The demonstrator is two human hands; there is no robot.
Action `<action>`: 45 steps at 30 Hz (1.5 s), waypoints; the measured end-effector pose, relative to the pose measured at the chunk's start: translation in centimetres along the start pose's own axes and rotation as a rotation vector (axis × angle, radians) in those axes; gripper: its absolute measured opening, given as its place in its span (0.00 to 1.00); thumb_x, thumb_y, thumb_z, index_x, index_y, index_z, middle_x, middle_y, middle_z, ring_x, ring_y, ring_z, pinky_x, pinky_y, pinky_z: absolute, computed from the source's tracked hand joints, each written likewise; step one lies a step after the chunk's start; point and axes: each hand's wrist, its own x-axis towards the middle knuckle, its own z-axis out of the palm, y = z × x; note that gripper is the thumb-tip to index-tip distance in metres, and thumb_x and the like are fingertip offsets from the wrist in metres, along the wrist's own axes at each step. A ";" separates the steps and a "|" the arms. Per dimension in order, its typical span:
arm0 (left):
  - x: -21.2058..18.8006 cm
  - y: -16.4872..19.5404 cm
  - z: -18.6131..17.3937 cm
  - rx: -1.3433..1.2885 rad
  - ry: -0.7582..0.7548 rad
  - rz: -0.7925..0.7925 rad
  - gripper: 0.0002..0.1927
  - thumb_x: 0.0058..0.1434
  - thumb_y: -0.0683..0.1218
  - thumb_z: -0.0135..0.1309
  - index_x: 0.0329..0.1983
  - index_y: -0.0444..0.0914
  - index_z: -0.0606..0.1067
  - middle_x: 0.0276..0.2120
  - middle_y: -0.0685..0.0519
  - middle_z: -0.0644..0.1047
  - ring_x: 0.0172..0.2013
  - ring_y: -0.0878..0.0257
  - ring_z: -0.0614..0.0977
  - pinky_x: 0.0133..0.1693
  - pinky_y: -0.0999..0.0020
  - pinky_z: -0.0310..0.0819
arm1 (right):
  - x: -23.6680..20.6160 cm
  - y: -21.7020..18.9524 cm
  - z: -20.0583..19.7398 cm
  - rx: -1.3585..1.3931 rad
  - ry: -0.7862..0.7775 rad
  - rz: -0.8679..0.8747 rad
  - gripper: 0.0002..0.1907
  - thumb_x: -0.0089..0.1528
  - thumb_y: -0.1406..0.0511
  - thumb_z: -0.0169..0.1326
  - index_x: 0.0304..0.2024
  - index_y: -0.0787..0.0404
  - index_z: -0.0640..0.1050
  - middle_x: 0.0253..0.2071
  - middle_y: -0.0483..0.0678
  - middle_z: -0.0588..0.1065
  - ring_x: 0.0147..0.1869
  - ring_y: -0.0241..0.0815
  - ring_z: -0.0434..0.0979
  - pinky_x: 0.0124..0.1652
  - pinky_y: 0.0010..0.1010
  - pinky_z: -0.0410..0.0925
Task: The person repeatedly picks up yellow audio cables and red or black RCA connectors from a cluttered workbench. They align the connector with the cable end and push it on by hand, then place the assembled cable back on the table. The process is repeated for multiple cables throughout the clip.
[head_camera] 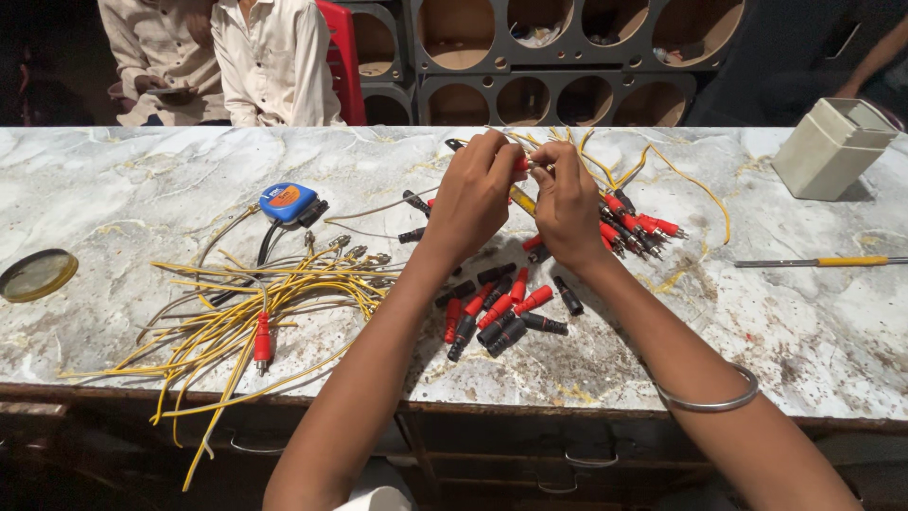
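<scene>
My left hand (473,194) and my right hand (566,203) meet above the marble table (142,189), fingertips pinched together on a red plug connector (521,164) joined to a yellow wire (705,189). Below my hands lies a loose heap of red and black connector sleeves (501,312). More wired red and black plugs (638,230) lie just right of my right hand. A silver bangle (714,402) circles my right forearm.
A tangle of yellow wires (255,312) spreads over the left table and hangs off the front edge. A blue tape measure (288,202), a round brass lid (36,274), a yellow-handled tool (818,262) and a cream box (832,147) also lie here. Two people sit behind the table.
</scene>
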 end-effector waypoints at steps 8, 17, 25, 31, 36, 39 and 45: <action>-0.1 -0.2 0.1 -0.062 -0.036 -0.080 0.12 0.61 0.40 0.60 0.45 0.32 0.72 0.37 0.45 0.72 0.40 0.48 0.76 0.42 0.54 0.70 | 0.1 0.2 0.0 0.023 0.013 0.003 0.06 0.71 0.76 0.48 0.50 0.68 0.68 0.44 0.56 0.74 0.44 0.51 0.78 0.43 0.38 0.71; -0.2 -0.1 0.1 -0.062 -0.048 -0.090 0.10 0.59 0.34 0.57 0.44 0.34 0.74 0.39 0.47 0.74 0.41 0.49 0.78 0.42 0.55 0.72 | 0.1 0.0 -0.1 0.018 0.012 0.019 0.06 0.71 0.74 0.50 0.50 0.69 0.69 0.42 0.56 0.75 0.40 0.49 0.77 0.39 0.37 0.70; -0.3 0.2 -0.2 -0.190 -0.019 -0.127 0.16 0.61 0.34 0.56 0.52 0.31 0.70 0.43 0.41 0.71 0.44 0.47 0.77 0.43 0.55 0.73 | 0.2 0.3 -0.1 -0.029 0.039 -0.013 0.06 0.72 0.73 0.50 0.50 0.68 0.69 0.42 0.56 0.75 0.42 0.51 0.78 0.40 0.39 0.69; -0.3 0.1 0.0 -0.065 -0.069 -0.108 0.16 0.61 0.33 0.54 0.52 0.38 0.73 0.41 0.47 0.74 0.43 0.51 0.78 0.44 0.56 0.73 | 0.0 0.4 0.0 -0.023 0.027 0.048 0.05 0.72 0.73 0.49 0.50 0.69 0.69 0.41 0.57 0.75 0.41 0.52 0.78 0.41 0.39 0.70; -0.3 -0.2 0.1 -0.040 -0.012 -0.074 0.19 0.63 0.38 0.57 0.57 0.28 0.72 0.39 0.45 0.72 0.41 0.50 0.75 0.41 0.55 0.68 | 0.1 0.4 0.0 -0.015 0.039 0.001 0.05 0.73 0.73 0.48 0.51 0.68 0.69 0.42 0.56 0.75 0.44 0.51 0.79 0.43 0.38 0.72; -0.1 -0.1 0.0 0.132 -0.063 -0.059 0.11 0.58 0.36 0.55 0.44 0.37 0.73 0.39 0.50 0.74 0.43 0.53 0.77 0.42 0.58 0.67 | 0.1 0.3 0.0 -0.009 0.034 0.048 0.05 0.72 0.73 0.48 0.50 0.68 0.69 0.41 0.56 0.76 0.42 0.51 0.79 0.41 0.38 0.71; 0.3 0.4 -0.6 0.049 -0.002 -0.079 0.12 0.58 0.40 0.57 0.44 0.33 0.72 0.40 0.48 0.73 0.43 0.51 0.76 0.43 0.56 0.66 | 0.0 0.3 0.1 -0.010 0.024 0.018 0.05 0.71 0.74 0.48 0.49 0.68 0.69 0.41 0.57 0.75 0.42 0.52 0.79 0.41 0.39 0.71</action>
